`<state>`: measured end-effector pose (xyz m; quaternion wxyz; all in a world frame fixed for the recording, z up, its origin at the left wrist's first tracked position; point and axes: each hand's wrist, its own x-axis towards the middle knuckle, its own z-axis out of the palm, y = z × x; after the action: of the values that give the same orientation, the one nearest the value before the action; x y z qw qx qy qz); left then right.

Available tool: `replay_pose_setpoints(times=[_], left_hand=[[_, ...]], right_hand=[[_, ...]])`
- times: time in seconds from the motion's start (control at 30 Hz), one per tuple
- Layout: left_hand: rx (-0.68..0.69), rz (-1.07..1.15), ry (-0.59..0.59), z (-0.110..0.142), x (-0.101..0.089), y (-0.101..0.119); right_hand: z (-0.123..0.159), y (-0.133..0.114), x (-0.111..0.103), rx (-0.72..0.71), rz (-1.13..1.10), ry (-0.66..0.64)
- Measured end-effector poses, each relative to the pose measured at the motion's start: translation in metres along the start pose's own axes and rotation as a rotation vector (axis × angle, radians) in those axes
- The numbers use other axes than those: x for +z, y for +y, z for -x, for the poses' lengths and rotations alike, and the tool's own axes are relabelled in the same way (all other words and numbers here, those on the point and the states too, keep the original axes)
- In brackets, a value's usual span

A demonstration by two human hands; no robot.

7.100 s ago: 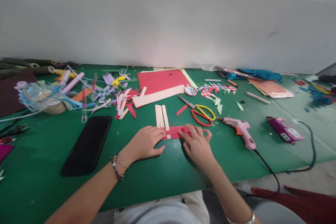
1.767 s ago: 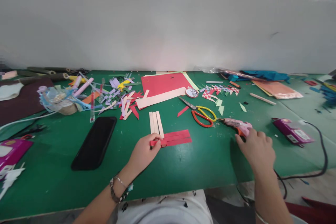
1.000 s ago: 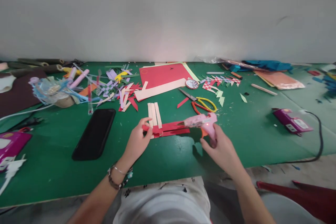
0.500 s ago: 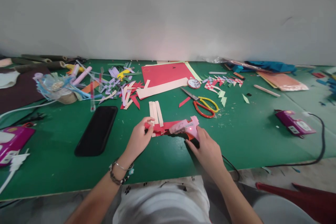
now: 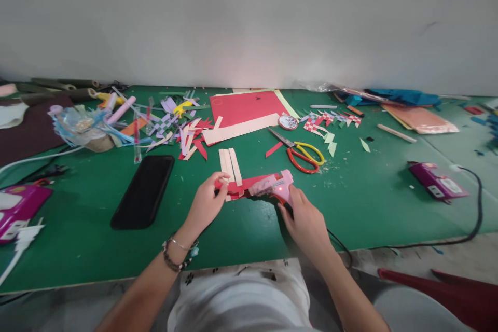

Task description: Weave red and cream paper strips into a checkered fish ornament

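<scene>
Glue gun [image 5: 272, 185] held low at red strips [image 5: 249, 182]

The red strips are laid on the green table [image 5: 194, 254], in front of the person and between the two hands. Their left end is pinched between the thumb and the fingers of the left hand [image 5: 205, 204]. Cream strips [image 5: 230, 166] are placed across them and are pointed away from the person.

The handle of the glue gun is gripped by the right hand [image 5: 309, 216], with the fingers closed around it. Its nozzle is directed to the left, toward the place where the strips are crossed; whether the paper is touched by it cannot be told.

The scissors [image 5: 307, 158] are left lying open beyond the glue gun. A black phone [image 5: 143, 192] is placed to the left of the left hand, and a red sheet [image 5: 243, 109] is seen farther back.
</scene>
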<state>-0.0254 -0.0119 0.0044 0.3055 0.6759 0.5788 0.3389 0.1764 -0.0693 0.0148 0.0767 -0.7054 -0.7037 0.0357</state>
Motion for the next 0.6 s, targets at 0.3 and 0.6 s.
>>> replay_pose_setpoints(times=[0.3, 0.6], left_hand=[[-0.016, 0.004, -0.009, -0.0007, -0.0013, 0.0011], [-0.007, -0.004, 0.005, -0.0007, -0.0008, 0.0009]], right_hand=[[0.0007, 0.0024, -0.0032, 0.023, 0.033, -0.016], [-0.0003, 0.0095, -0.007, 0.063, 0.061, -0.005]])
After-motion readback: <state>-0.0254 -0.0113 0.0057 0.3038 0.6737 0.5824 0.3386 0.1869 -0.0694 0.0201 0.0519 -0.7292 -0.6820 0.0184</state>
